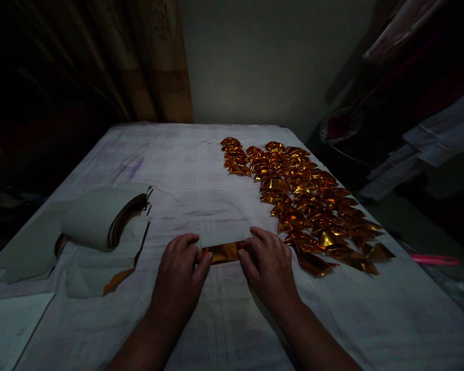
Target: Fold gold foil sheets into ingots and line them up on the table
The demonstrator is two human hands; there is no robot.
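Observation:
A sheet of gold foil paper [225,253] lies on the cloth in front of me, its near edge folded up so a shiny gold strip shows against the pale backing. My left hand [181,263] grips the left end of that strip between thumb and fingers. At the right end, my right hand [268,260] pinches it the same way. Right of my hands spread several rows of folded gold foil pieces [299,180], pointed at their ends. To the left, a curled stack of foil paper [96,214] rests with its pale side up.
A white cloth [232,319] covers the table. At the lower left lies a white sheet [11,324]. A curtain [166,67] and a wall [255,62] stand behind the table. On the right are hanging clothes [444,126] and a pink strip-like thing [435,259] beyond the table edge.

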